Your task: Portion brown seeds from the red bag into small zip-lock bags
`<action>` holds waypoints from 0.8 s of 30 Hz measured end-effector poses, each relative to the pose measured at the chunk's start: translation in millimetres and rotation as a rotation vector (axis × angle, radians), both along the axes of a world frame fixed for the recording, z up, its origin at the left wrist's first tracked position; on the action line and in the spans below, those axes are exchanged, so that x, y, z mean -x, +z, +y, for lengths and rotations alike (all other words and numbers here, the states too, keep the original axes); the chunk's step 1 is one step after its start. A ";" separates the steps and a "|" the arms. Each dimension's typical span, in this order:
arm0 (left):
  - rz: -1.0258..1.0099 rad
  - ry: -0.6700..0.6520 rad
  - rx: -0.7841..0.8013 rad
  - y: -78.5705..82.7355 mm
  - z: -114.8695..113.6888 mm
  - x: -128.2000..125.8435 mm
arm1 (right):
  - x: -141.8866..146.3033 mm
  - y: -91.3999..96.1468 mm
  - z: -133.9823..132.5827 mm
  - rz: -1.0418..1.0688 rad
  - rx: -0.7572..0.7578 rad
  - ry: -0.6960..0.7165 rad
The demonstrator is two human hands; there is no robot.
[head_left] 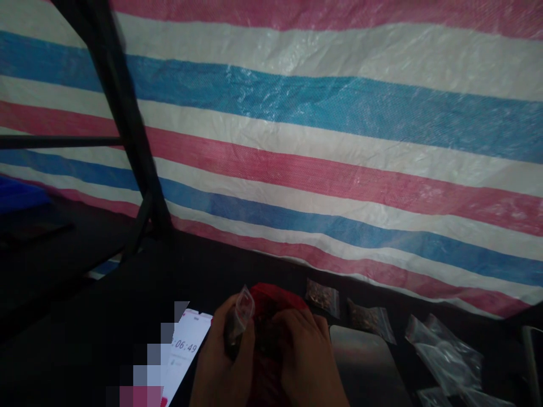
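My left hand (227, 350) is closed around a small clear zip bag (245, 308), its mouth pointing up and something dark in its lower part. Beside it lies a red plastic bag (275, 294), spread open, with dark loose contents that are hard to make out in the dim light. My right hand (307, 350) reaches into the red bag with curled fingers. Its fingertips are down among the contents, and whatever they pinch is hidden. Close to my right wrist is a flat silver metal plate (365, 362).
Two filled zip bags (323, 297) (369, 319) lie behind the plate. Several clear plastic bags (445, 353) are at the right. A phone (186, 345) showing a timer lies left of my hands. Behind stand a striped tarp (297, 175) and a dark metal frame (127, 113).
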State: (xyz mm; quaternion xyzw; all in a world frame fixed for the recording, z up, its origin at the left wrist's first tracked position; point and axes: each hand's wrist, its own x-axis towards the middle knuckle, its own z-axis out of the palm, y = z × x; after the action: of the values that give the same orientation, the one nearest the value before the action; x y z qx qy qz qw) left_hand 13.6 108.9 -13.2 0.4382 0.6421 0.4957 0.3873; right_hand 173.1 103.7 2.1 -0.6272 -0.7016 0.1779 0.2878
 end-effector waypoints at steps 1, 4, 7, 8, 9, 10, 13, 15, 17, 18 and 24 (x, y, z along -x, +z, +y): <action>-0.005 0.000 0.008 -0.2 0.4 -0.4 | 1.9 -1.1 0.7 0.031 0.006 -0.015; -0.020 -0.007 -0.009 -1.2 2.2 -1.8 | 4.1 -5.2 2.5 0.101 0.034 -0.078; -0.038 -0.011 -0.061 -2.3 3.7 -1.5 | 6.2 -9.1 1.9 0.149 0.059 -0.085; -0.035 -0.009 -0.066 -2.3 3.8 -0.7 | 7.6 -10.1 1.2 0.156 0.064 -0.081; -0.024 -0.003 -0.060 -1.9 3.7 0.3 | 9.1 -11.0 0.5 0.162 0.068 -0.080; -0.006 0.001 -0.050 -1.1 3.3 1.5 | 10.2 -11.7 0.1 0.169 0.074 -0.083; 0.067 0.003 -0.053 2.4 1.6 5.0 | 8.0 -13.1 1.2 0.223 0.103 -0.082; 0.095 -0.006 -0.061 3.2 1.5 6.4 | 0.7 -11.7 3.6 0.308 0.102 -0.089; 0.099 -0.007 -0.058 0.7 3.0 6.7 | -9.2 -6.5 5.5 0.438 0.099 -0.074; 0.101 -0.014 -0.057 -1.8 4.3 6.1 | -14.1 -2.1 5.7 0.515 0.105 -0.058; 0.241 -0.089 -0.117 -18.9 6.2 -9.4 | -29.3 29.3 -4.8 0.715 0.122 0.035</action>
State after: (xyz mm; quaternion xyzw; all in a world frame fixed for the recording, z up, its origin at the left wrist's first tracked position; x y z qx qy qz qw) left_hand 23.0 115.1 -32.1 0.5446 0.6340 0.4581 0.3028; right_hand 202.4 99.0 31.4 -0.5290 -0.5554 0.4324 0.4740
